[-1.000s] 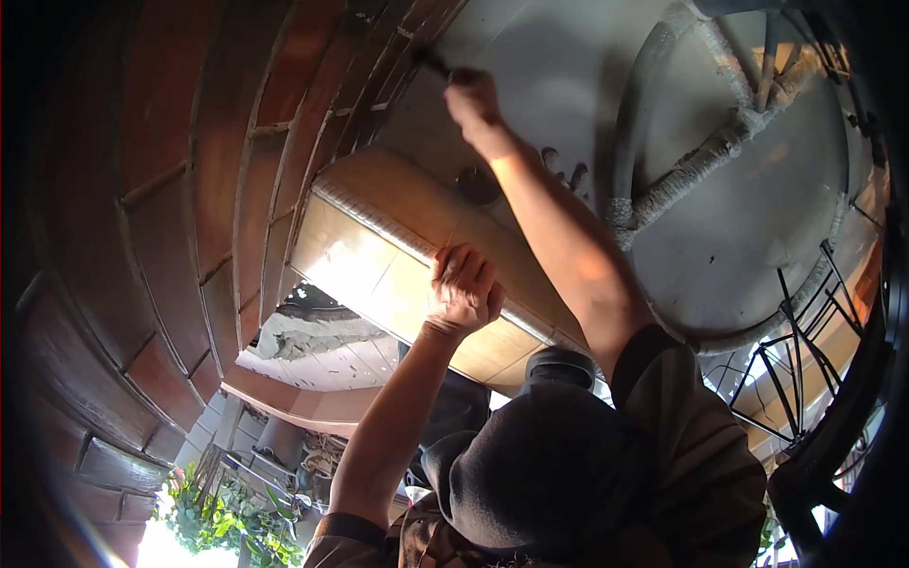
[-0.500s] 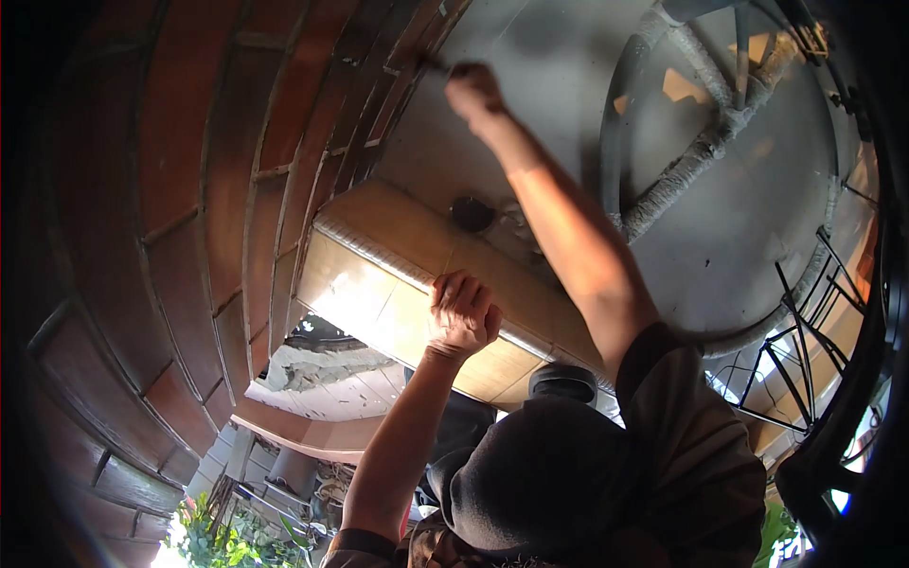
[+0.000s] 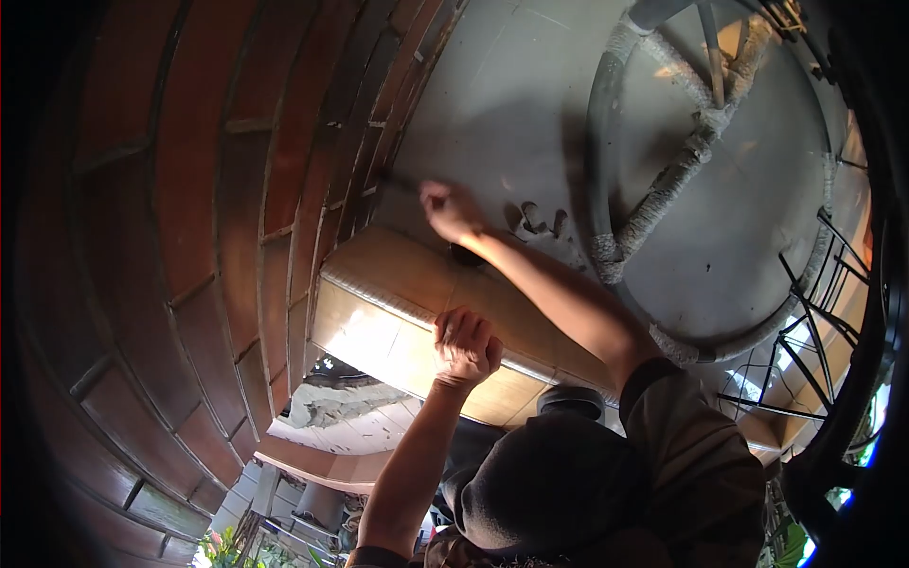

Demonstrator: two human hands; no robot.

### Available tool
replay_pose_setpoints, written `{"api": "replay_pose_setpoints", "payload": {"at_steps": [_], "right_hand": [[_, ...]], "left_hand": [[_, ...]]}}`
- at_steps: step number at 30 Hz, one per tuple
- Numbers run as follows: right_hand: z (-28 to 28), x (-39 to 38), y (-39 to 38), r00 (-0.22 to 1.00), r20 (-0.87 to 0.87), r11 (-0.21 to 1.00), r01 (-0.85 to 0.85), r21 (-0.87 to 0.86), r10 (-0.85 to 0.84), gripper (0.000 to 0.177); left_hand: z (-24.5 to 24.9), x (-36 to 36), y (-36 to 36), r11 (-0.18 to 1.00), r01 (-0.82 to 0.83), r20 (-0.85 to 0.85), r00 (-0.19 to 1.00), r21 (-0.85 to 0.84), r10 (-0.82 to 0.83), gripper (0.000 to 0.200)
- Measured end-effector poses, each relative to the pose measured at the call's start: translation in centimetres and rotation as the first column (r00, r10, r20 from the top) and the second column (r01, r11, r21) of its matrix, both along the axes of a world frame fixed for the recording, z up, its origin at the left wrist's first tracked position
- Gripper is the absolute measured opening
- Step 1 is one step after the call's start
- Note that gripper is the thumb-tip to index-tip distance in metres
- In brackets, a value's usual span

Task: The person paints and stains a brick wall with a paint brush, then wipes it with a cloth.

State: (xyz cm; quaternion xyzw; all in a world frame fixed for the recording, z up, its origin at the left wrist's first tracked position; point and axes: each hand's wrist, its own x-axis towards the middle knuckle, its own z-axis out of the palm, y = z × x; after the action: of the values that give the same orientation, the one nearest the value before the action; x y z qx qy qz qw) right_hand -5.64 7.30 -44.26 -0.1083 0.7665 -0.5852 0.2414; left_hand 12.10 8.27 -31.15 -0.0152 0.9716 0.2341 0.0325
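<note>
My right hand [image 3: 451, 210] is closed in front of the brick wall [image 3: 275, 180], its forearm stretched across from the right. A thin dark tool [image 3: 401, 180], smeared by motion, reaches from its fingers to the wall; I cannot tell its kind. Lower down, my left hand [image 3: 467, 346] is curled into a fist in front of the ribbed edge of a tan tiled step [image 3: 365, 317]. What that fist may hold is hidden. Partly behind my right forearm sits a small dark round object [image 3: 466, 256], with curled grey pieces [image 3: 540, 220] lying beyond it.
A large round frame wrapped in cord [image 3: 677, 170] stands on the grey floor at the right. Thin black metal bars [image 3: 805, 331] are beside it. Rounded dark fabric [image 3: 559, 483] fills the bottom middle. Green plants [image 3: 227, 547] show at lower left.
My right hand has moved down along the brick wall, toward the step, with the thin dark tool. My left hand stays curled at the step edge. The whole view has shifted slightly.
</note>
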Motion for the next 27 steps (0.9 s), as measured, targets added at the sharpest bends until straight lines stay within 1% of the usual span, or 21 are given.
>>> {"api": "replay_pose_setpoints", "payload": {"at_steps": [2, 3, 4, 5, 6, 7, 8, 10, 11, 13, 14, 15, 18, 19, 20, 21, 22, 23, 24, 26, 27], "right_hand": [[1.2, -7.2, 1.2, 0.969, -0.012, 0.958, 0.247, 0.144, -0.248, 0.022], [1.4, -10.8, 1.3, 0.895, -0.049, 0.892, 0.446, 0.071, -0.444, 0.025], [1.4, -14.9, 1.4, 0.854, -0.175, 0.857, 0.509, 0.086, -0.49, 0.025], [1.2, -18.4, 1.3, 0.848, -0.076, 0.85, 0.527, 0.016, -0.524, 0.024], [2.1, -20.9, 1.0, 0.841, 0.097, 0.843, 0.538, -0.034, -0.533, 0.021], [0.1, -22.7, 0.2, 0.839, -0.144, 0.851, 0.523, -0.05, -0.524, 0.017], [-3.2, -23.7, -1.0, 0.811, -0.312, 0.865, 0.493, -0.091, -0.495, 0.02], [0.4, -21.4, -2.4, 0.906, -0.156, 0.904, 0.412, 0.113, -0.394, 0.015], [1.1, -18.7, -3.0, 0.908, -0.095, 0.91, 0.412, 0.038, -0.408, 0.03], [1.0, -12.3, -3.0, 0.944, -0.123, 0.942, 0.319, 0.105, -0.306, 0.024], [2.1, -9.7, -1.5, 0.99, 0.024, 0.986, 0.134, 0.097, -0.137, 0.022], [0.6, -7.4, -0.7, 0.982, -0.061, 0.982, 0.172, -0.074, -0.176, 0.021], [0.3, -11.1, 1.2, 0.867, -0.191, 0.882, 0.471, 0.009, -0.46, 0.024], [1.1, -14.8, 1.6, 0.855, -0.183, 0.856, 0.507, 0.098, -0.485, 0.023], [1.7, -18.4, 1.8, 0.826, -0.225, 0.836, 0.544, 0.078, -0.517, 0.022], [0.8, -21.5, 1.6, 0.786, -0.22, 0.808, 0.588, -0.018, -0.577, 0.023], [-0.5, -23.7, 1.1, 0.778, -0.239, 0.809, 0.584, -0.067, -0.581, 0.021], [-3.4, -24.6, 0.3, 0.797, -0.395, 0.879, 0.473, -0.063, -0.457, 0.02], [-4.4, -24.0, -1.6, 0.865, 0.163, 0.797, 0.501, -0.339, -0.474, 0.02], [1.9, -19.7, -1.7, 0.894, 0.035, 0.895, 0.446, 0.009, -0.446, 0.019], [2.4, -16.8, -1.5, 0.928, 0.033, 0.929, 0.37, 0.004, -0.37, 0.02]], "left_hand": [[-0.1, 0.0, 0.0, 1.0, -0.005, -0.009, 1.0, -0.004, 0.005, 0.011], [-0.1, 0.0, 0.1, 1.0, -0.007, -0.009, 1.0, -0.005, 0.007, 0.011], [0.0, 0.0, 0.1, 1.0, -0.005, -0.006, 1.0, -0.006, 0.005, 0.011], [0.1, 0.0, 0.1, 1.0, -0.003, -0.007, 1.0, -0.008, 0.003, 0.011], [0.1, -0.2, 0.1, 1.0, -0.002, -0.012, 1.0, -0.011, 0.002, 0.011], [0.1, -0.2, 0.2, 1.0, 0.0, -0.015, 1.0, -0.013, 0.0, 0.011], [0.1, -0.3, 0.2, 1.0, 0.0, -0.02, 1.0, -0.013, 0.0, 0.011], [0.1, -0.1, 0.1, 1.0, 0.003, -0.023, 1.0, -0.012, -0.003, 0.01], [0.0, -0.2, 0.1, 1.0, 0.002, -0.02, 1.0, -0.016, -0.003, 0.01], [-0.1, 0.0, 0.2, 1.0, 0.003, -0.005, 1.0, -0.018, -0.003, 0.01], [-0.1, -0.1, 0.2, 1.0, 0.008, -0.02, 1.0, -0.012, -0.009, 0.01], [-0.2, -0.4, 0.1, 1.0, 0.013, -0.036, 0.999, -0.01, -0.013, 0.01], [-0.2, -0.2, 0.2, 1.0, 0.007, -0.033, 0.999, -0.009, -0.007, 0.011], [-0.2, -0.1, 0.2, 1.0, 0.011, -0.024, 1.0, -0.009, -0.012, 0.012], [-0.3, -0.2, 0.1, 1.0, 0.017, -0.022, 1.0, -0.015, -0.017, 0.012], [-0.3, -0.2, 0.1, 1.0, 0.021, -0.018, 1.0, -0.019, -0.021, 0.012], [-0.2, -0.1, 0.1, 0.999, 0.024, -0.014, 1.0, -0.024, -0.024, 0.013], [-0.3, -0.2, 0.2, 0.999, 0.028, -0.025, 0.999, -0.024, -0.028, 0.013], [-0.3, -0.2, 0.2, 0.999, 0.027, -0.035, 0.999, -0.026, -0.028, 0.013], [-0.3, -0.4, 0.2, 0.999, 0.022, -0.043, 0.999, -0.029, -0.023, 0.012], [-0.2, -0.4, 0.2, 0.999, 0.022, -0.038, 0.999, -0.028, -0.023, 0.012]]}}
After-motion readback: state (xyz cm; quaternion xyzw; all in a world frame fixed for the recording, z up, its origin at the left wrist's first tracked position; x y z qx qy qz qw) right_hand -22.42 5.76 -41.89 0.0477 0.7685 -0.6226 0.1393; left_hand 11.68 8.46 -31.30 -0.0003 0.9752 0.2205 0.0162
